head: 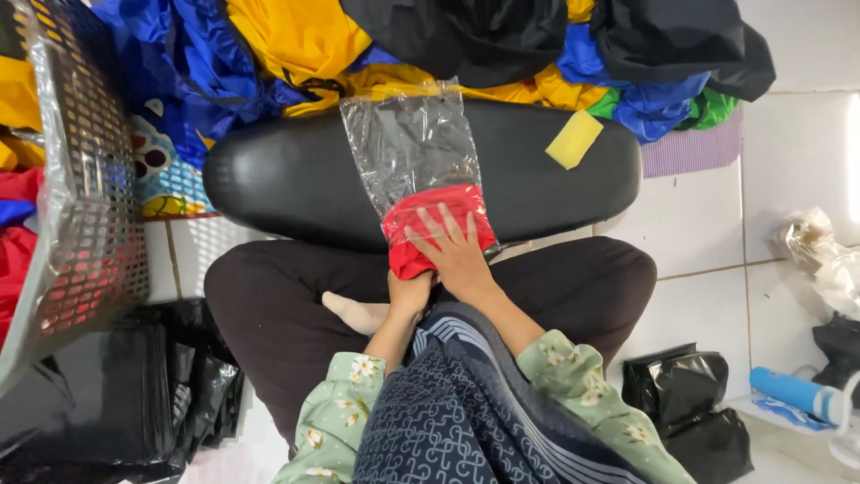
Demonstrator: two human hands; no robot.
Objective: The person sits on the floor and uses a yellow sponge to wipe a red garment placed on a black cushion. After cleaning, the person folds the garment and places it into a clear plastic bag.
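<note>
1. Two bare hands work at the near edge of a long black padded vinyl bench cushion (296, 179), in front of a seated person with crossed legs in dark trousers.
2. A folded red cloth (430, 229) lies partly inside a clear plastic bag (408, 143); the bag rests flat on the cushion with its far end pointing away from the person and its near end at the cushion's edge.
3. The right hand (455, 246) lies palm down with fingers spread wide, pressing on the red cloth through the bag.
4. The left hand (410, 291) is below it at the bag's near end, touching the cloth's protruding edge; its grip is hidden under the right hand, so I cannot tell how far it is closed.
5. A small yellow rectangular sponge (574, 139) sits on the cushion, well apart to the right of the bag.
6. Beyond the cushion, a heap of blue, yellow, black and green fabric (296, 40) is piled.
7. A dark perforated plastic basket (85, 179) stands at the left, black plastic bags (107, 394) beneath it.
</note>
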